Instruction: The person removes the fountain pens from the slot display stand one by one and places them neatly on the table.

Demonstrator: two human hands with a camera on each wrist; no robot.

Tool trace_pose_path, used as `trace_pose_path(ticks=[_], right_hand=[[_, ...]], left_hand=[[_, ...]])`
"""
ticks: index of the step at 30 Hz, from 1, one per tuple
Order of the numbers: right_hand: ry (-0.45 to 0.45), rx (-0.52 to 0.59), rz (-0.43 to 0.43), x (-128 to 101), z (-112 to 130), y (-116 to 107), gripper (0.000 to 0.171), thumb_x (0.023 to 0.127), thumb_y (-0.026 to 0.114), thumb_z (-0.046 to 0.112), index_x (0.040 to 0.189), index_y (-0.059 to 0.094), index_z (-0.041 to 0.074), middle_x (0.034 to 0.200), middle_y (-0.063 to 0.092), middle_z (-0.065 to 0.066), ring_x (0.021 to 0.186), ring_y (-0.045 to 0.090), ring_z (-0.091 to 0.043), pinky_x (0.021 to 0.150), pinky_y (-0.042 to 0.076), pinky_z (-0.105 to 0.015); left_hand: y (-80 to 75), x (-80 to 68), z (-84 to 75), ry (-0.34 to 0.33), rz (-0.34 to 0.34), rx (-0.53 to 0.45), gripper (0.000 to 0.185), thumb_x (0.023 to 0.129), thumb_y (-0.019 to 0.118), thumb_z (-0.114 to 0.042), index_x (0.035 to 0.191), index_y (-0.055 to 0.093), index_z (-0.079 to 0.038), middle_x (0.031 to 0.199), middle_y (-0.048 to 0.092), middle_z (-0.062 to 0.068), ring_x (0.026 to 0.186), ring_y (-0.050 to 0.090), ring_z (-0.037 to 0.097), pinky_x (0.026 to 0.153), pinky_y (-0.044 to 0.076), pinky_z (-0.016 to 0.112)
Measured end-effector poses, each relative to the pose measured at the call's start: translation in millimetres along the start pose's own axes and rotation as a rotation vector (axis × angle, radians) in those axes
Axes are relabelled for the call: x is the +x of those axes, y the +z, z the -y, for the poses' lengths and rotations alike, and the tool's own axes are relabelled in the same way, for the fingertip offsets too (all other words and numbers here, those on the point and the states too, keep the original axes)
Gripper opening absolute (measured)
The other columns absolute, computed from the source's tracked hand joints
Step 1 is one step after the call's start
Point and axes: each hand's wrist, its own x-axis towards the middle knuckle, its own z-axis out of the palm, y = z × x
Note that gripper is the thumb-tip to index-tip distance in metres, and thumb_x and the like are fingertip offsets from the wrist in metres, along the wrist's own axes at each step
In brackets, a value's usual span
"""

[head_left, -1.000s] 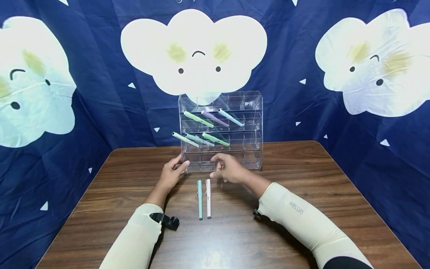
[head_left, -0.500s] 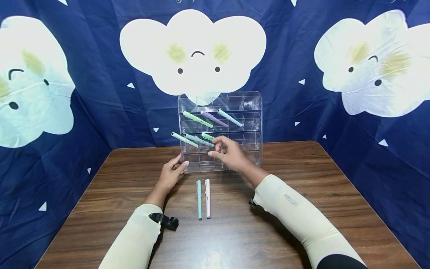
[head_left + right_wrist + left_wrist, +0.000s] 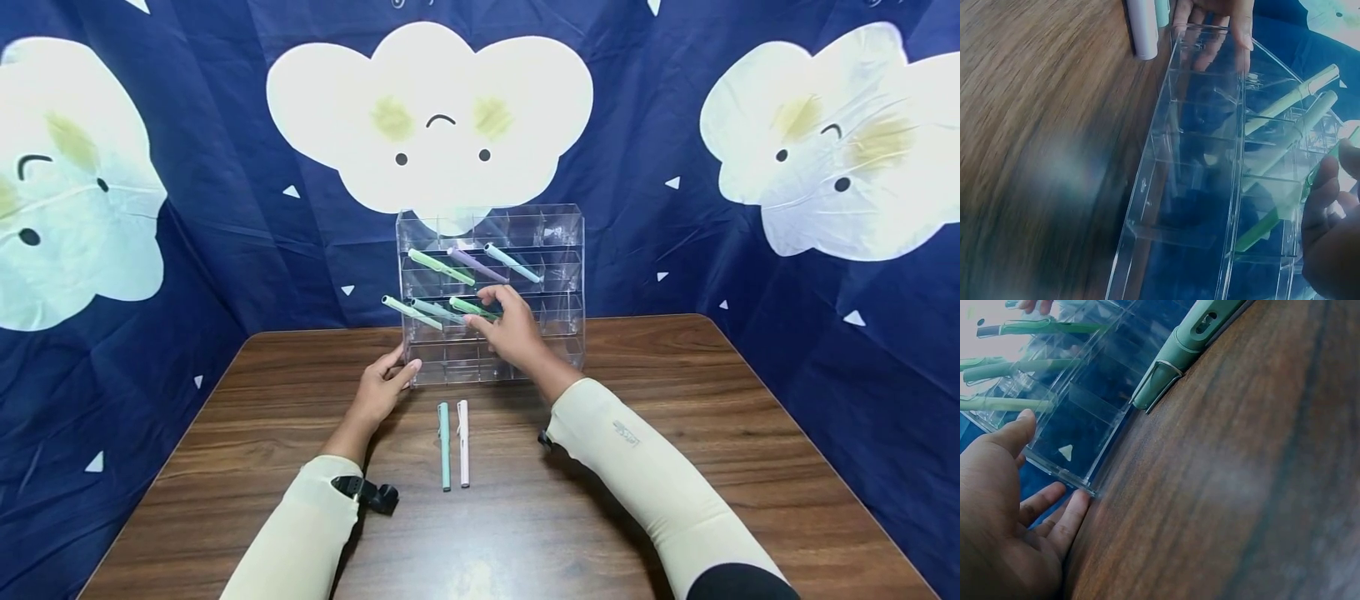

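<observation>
A clear acrylic rack [image 3: 555, 250] stands at the back of the table with several pastel pens lying slanted in its cells. My right hand [image 3: 491, 310] is raised to the middle row and pinches the dark green pen [image 3: 467, 305] there; in the right wrist view its fingers [image 3: 1325, 212] sit on that pen [image 3: 1272, 222]. My left hand [image 3: 405, 373] grips the rack's lower left corner, with the thumb [image 3: 1017, 432] on the front face and the fingers [image 3: 1067, 515] at its base. A teal pen [image 3: 445, 446] and a pink pen [image 3: 463, 442] lie side by side on the table before the rack.
The wooden table [image 3: 750, 467] is bare to the left and right of my arms. A blue cloth with cloud faces [image 3: 431, 117] hangs close behind the rack and along both sides. The rack's right cells [image 3: 562, 321] hold no pens.
My right hand rose from the table in front of the rack's bottom row to the middle row and closed its fingers on the green pen. The left hand stayed on the corner.
</observation>
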Motion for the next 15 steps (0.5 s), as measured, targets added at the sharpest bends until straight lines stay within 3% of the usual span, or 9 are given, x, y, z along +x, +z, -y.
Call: trace_pose_path(ticks=[5, 15], right_hand=[[0.057, -0.063, 0.019, 3, 0, 5, 0.052, 0.099, 0.084, 0.026, 0.140, 0.064, 0.002, 0.133, 0.063, -0.013, 0.054, 0.062, -0.012, 0.059, 0.061, -0.028], [0.079, -0.061, -0.016, 5, -2, 11, 0.044, 0.099, 0.085, 0.024, 0.133, 0.067, 0.003, 0.132, 0.066, -0.019, 0.046, 0.058, -0.009, 0.047, 0.059, -0.029]], left_hand=[[0.2, 0.2, 0.8, -0.003, 0.000, 0.010, 0.063, 0.110, 0.070, -0.034, 0.167, 0.046, -0.024, 0.161, 0.053, 0.021, 0.133, 0.065, 0.030, 0.103, 0.063, 0.032], [1.0, 0.2, 0.2, -0.008, -0.008, 0.027, 0.062, 0.110, 0.070, -0.033, 0.167, 0.046, -0.024, 0.160, 0.054, 0.021, 0.127, 0.067, 0.025, 0.096, 0.062, 0.022]])
